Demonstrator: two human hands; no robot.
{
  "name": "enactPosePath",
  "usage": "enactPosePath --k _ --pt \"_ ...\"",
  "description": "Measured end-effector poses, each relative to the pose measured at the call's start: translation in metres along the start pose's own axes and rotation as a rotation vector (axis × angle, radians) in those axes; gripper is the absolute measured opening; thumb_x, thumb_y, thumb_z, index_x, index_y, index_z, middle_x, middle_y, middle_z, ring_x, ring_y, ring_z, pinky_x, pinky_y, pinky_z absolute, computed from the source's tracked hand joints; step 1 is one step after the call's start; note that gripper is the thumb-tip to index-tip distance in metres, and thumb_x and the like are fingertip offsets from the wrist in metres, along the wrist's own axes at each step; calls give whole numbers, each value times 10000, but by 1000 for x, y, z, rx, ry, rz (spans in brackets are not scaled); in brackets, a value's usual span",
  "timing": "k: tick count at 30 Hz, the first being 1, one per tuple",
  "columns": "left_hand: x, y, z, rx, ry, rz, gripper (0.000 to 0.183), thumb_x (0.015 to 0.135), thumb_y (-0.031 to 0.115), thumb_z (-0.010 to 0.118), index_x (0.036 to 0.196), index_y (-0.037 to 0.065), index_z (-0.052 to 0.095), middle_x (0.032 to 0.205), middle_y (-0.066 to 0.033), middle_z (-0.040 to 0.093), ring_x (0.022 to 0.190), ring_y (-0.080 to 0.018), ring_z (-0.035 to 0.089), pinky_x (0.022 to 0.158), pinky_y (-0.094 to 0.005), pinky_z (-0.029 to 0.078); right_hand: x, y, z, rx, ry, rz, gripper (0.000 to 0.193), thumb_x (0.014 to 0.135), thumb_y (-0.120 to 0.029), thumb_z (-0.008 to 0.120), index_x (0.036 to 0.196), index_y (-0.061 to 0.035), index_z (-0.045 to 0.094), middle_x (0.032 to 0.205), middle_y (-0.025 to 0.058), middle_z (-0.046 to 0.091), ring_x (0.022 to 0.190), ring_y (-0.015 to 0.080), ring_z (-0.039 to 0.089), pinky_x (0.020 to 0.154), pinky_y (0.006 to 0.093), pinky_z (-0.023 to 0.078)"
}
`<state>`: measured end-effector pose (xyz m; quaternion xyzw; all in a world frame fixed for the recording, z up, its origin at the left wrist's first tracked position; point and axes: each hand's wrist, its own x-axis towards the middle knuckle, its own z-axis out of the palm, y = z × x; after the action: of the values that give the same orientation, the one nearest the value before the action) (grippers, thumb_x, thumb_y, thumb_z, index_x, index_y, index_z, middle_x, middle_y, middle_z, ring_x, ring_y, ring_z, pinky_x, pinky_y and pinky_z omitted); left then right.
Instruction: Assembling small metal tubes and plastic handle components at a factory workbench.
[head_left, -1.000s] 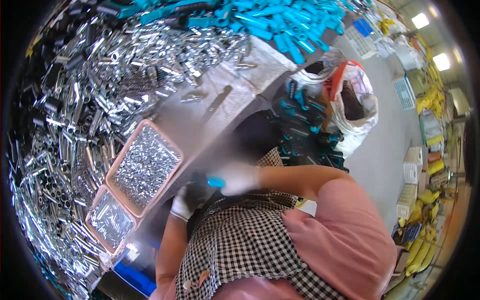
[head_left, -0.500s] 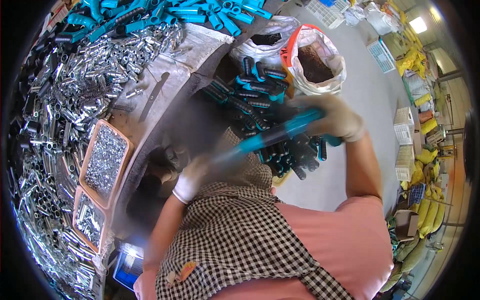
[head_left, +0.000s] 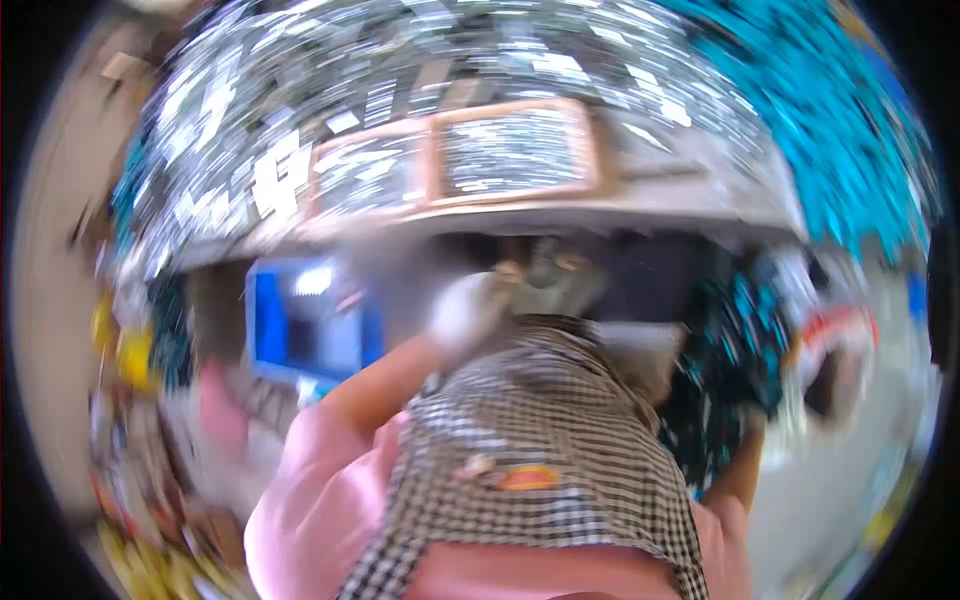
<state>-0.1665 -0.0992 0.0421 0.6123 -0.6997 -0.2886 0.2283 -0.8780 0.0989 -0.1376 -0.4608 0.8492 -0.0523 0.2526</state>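
Note:
Strong motion blur covers the whole view. My left hand (head_left: 465, 312), in a white glove, is in front of the bench edge, near a grey machine part (head_left: 548, 275) at my apron. Its fingers are smeared, and nothing in it can be made out. My right hand (head_left: 752, 412) is low at the right, against a heap of teal tubes with black grips (head_left: 742, 325). That hand is mostly lost in blur, so whether it holds one of the tubes cannot be seen.
Shiny metal tubes (head_left: 380, 60) cover the bench. Two orange-rimmed trays of small metal parts (head_left: 590, 165) stand along its front edge. Teal tubes (head_left: 830, 110) are piled at the far right. At left is a blue crate (head_left: 268, 320); at right, a white sack with a red rim (head_left: 850, 318).
The view has swung left toward the bench. The teal and black tube held between both hands is no longer visible there. My right hand has gone to the heap, apart from the left.

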Motion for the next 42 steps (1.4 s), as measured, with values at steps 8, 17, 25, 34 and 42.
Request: enactPosePath --k 8,17,25,34,42 --pt "-81 -91 -45 410 875 -349 464 760 180 744 1150 15 554 1083 -207 580 1025 -395 536 929 -502 414 7 3 -7 339 44 110 274 835 -269 702 992 -45 705 959 141 707 817 278 633 761 367 497" --pt "-77 -142 -98 240 649 -958 852 703 689 694 1374 191 526 1371 -265 451 1269 -444 378 1090 -550 252 -34 -166 -54 140 428 163 319 880 -265 626 1011 20 685 928 158 708 805 268 636 775 384 495" --pt "-84 -190 -78 361 620 -914 799 710 680 687 1324 180 579 1390 -273 427 1298 -442 358 1104 -560 227 10 -284 -108 -299 445 -358 429 919 -274 578 1183 62 613 1168 219 654 1085 334 613 948 396 451" --pt "-63 -162 -94 296 964 -464 560 723 231 802 1198 65 557 1305 -245 478 1186 -427 455 1010 -529 379 -11 -486 -101 74 520 -796 312 887 -96 653 1161 45 612 1162 180 636 1050 302 619 965 389 462" --pt "2 -30 -134 161 917 369 383 630 21 738 978 28 578 1027 -169 575 969 -374 561 882 -485 459 -44 -686 -83 261 247 -1307 199 761 19 672 959 11 661 950 158 673 869 325 654 802 376 517"
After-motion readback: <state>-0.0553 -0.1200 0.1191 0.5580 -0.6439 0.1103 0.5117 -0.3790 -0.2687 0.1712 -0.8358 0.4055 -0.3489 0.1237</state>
